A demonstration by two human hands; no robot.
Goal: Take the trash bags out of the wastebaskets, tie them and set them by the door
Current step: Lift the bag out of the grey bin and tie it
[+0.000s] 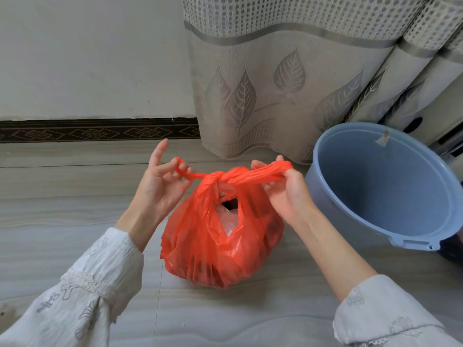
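In the head view, the red trash bag (220, 236) sat on the floor (62, 191), left of the blue wastebasket (385, 186). The left hand (160, 181) pinched one knotted handle; the right hand (288, 189) had its grip clamped on the other handle.

Knotted red trash bag (220, 244) beside blue wastebasket (383, 186)
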